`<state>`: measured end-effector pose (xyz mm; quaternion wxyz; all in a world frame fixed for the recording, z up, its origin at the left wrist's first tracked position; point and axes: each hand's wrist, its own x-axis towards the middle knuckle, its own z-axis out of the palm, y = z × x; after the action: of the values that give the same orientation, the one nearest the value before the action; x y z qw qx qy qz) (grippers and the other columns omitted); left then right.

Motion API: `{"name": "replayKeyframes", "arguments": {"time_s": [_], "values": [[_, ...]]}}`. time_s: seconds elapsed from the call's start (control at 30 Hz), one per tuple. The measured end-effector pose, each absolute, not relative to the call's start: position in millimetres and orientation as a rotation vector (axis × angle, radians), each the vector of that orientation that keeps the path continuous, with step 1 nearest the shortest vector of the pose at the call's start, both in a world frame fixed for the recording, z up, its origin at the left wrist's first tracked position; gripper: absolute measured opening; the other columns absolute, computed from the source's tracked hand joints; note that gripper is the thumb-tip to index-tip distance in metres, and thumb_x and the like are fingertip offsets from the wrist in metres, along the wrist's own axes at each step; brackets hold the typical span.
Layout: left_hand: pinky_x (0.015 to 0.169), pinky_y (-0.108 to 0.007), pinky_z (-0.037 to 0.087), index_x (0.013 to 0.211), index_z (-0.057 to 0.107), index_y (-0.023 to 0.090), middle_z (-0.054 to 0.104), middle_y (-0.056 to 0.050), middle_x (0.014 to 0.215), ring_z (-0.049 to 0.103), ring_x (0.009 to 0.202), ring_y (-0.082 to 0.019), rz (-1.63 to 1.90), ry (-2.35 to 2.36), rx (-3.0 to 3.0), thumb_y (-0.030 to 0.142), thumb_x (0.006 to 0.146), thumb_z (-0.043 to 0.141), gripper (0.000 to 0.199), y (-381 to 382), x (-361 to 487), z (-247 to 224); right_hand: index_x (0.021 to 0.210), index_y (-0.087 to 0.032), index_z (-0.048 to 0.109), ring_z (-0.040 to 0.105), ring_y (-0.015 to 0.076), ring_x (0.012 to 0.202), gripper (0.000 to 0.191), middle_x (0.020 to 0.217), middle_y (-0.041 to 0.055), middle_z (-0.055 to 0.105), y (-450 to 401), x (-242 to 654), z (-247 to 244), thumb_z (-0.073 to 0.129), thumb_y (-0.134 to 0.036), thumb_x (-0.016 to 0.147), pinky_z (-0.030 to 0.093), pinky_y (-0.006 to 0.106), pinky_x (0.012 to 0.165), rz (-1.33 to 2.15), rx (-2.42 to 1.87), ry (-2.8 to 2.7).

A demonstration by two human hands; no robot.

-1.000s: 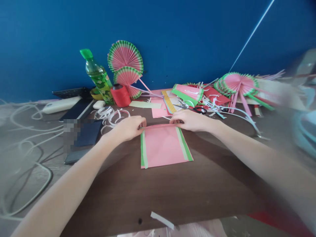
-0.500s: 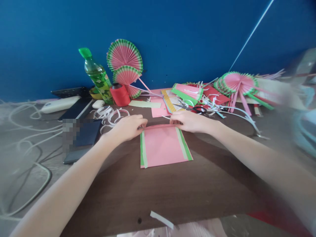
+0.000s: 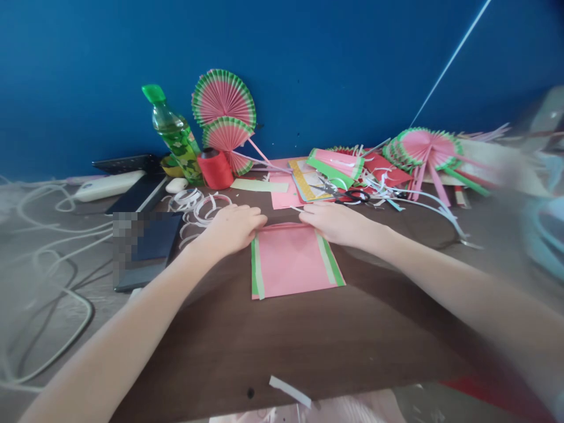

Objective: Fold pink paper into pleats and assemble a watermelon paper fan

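A pink sheet of paper [image 3: 293, 261] with green strips down both sides lies on the dark brown table [image 3: 304, 341]. Its far edge is folded into a narrow raised band. My left hand [image 3: 235, 228] is closed on the left end of that fold, and my right hand [image 3: 332, 223] is closed on the right end. The fingertips of both hands are partly hidden behind the knuckles. Just beyond my right hand lie black-handled scissors [image 3: 355, 195].
Pleated pink-and-green paper fans [image 3: 224, 97] lean against the blue wall, with more fans [image 3: 423, 147] at the right. A green bottle [image 3: 174, 132], a red thread spool [image 3: 215, 169], curled white strips [image 3: 194, 205] and cables [image 3: 48, 258] are on the left. A paper scrap [image 3: 289, 392] lies at the near edge.
My fingers have curled down over the far fold and closed more fully on it. The sheet has stayed in nearly the same place.
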<state>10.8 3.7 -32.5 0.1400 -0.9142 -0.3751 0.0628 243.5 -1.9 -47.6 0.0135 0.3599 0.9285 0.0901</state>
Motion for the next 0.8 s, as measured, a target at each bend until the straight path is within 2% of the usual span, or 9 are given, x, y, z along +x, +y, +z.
{"name": "replayKeyframes", "arguments": {"time_s": [0.33, 0.6, 0.8], "values": [[0.065, -0.036, 0.036, 0.084, 0.061, 0.016, 0.062, -0.007, 0.079, 0.06, 0.079, -0.024, 0.138, -1.011, -2.602, 0.011, 0.077, 0.046, 0.018, -3, 18, -35, 0.089, -0.014, 0.059, 0.053, 0.0206, 0.083, 0.02, 0.089, 0.0103, 0.061, -4, 245, -51, 0.044, -0.002, 0.08, 0.033, 0.03, 0.066, 0.374, 1.1, 2.92], [0.059, -0.033, 0.036, 0.071, 0.062, 0.014, 0.064, -0.006, 0.067, 0.061, 0.069, -0.021, 0.16, -1.0, -2.486, 0.003, 0.077, 0.048, 0.019, -17, 32, -33, 0.084, -0.015, 0.061, 0.051, 0.0162, 0.074, 0.022, 0.081, 0.0057, 0.062, -8, 244, -55, 0.043, -0.004, 0.084, 0.026, 0.028, 0.058, 0.504, 1.127, 2.957], [0.056, -0.032, 0.035, 0.068, 0.061, 0.013, 0.064, -0.007, 0.065, 0.061, 0.063, -0.021, 0.136, -1.003, -2.421, 0.0, 0.074, 0.049, 0.019, -26, 37, -37, 0.082, -0.016, 0.062, 0.048, 0.0146, 0.068, 0.026, 0.077, 0.0043, 0.062, -13, 242, -54, 0.041, -0.002, 0.084, 0.022, 0.027, 0.054, 0.552, 1.158, 2.937]]}}
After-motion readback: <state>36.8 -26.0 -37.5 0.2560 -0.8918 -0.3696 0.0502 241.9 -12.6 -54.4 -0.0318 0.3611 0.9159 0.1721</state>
